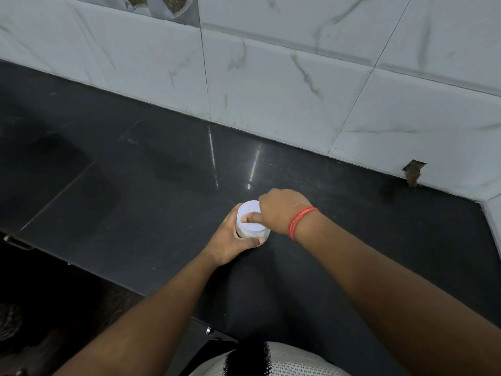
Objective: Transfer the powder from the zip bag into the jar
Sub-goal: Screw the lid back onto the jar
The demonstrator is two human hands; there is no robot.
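Fingers of both hands on the jar, lid on top.

Left hand (230, 241) wraps the jar (252, 232) on the dark counter (135, 185); right hand (279, 210) pinches the white lid (250, 217) from above. No zip bag is in view. Pale powder seems to show through the jar wall, so the pour looks done and the closing nearly so, though opening cannot be ruled out.
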